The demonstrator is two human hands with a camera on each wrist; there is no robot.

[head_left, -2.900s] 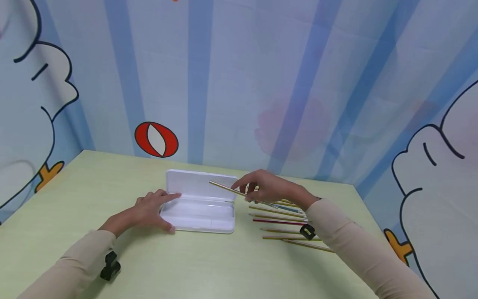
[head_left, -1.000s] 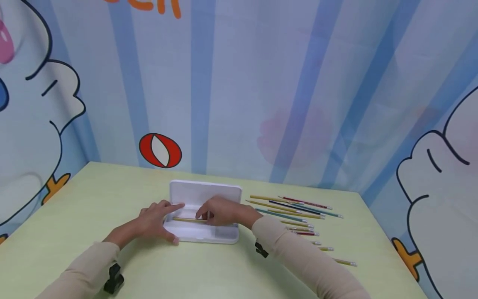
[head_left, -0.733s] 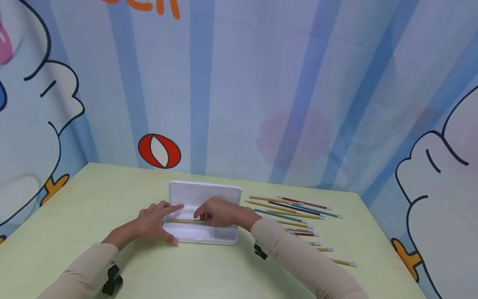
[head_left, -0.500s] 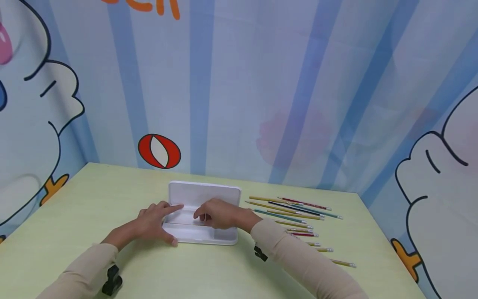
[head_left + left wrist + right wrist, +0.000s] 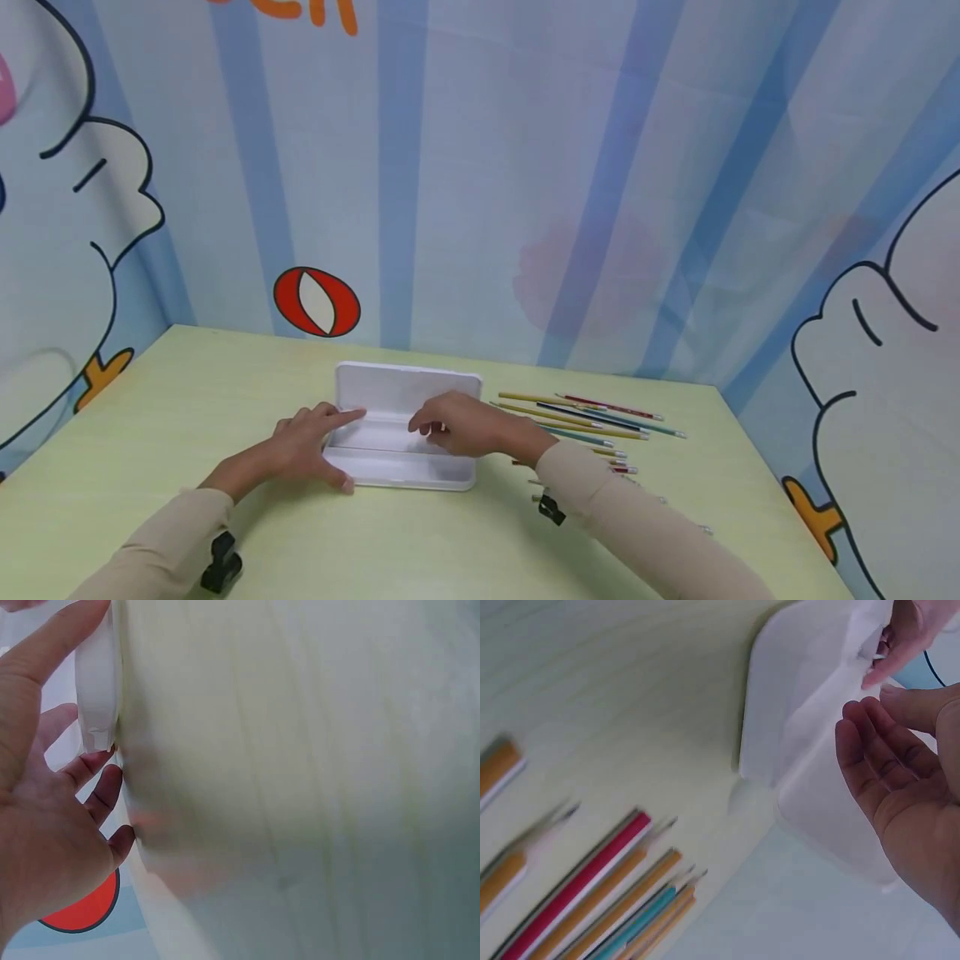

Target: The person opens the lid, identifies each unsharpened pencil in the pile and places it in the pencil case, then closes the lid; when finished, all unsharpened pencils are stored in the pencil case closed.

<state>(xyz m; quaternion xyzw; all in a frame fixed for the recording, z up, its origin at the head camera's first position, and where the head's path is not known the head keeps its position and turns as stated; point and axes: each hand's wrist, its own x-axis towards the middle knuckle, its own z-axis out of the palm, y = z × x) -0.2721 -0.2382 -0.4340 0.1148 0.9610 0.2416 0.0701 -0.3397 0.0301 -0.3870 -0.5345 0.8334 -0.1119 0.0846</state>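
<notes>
A white pencil case (image 5: pixel 397 473) lies with its lid raised at the back. My left hand (image 5: pixel 303 446) holds its left end, thumb at the front edge and index finger reaching over to the hinge side. In the left wrist view, the other fingers sit by the end of the case (image 5: pixel 97 682). My right hand (image 5: pixel 461 425) hovers over the right part of the case, its fingers loosely bent and holding nothing. In the right wrist view, a gap shows between that hand's thumb and fingers. No pencil shows inside the case; part of its interior is behind the right hand.
Several pencils (image 5: pixel 592 422), yellow, red, teal and dark, lie roughly side by side on the pale table (image 5: pixel 420 550), right of the case; the right sleeve (image 5: pixel 630 521) covers some. A patterned blue cloth (image 5: pixel 472 183) hangs behind the table.
My right hand carried a yellow pencil from the right into the case, lowered it and let it go; the pencil dropped from sight. The hand then drew slightly right. The left hand stayed put.
</notes>
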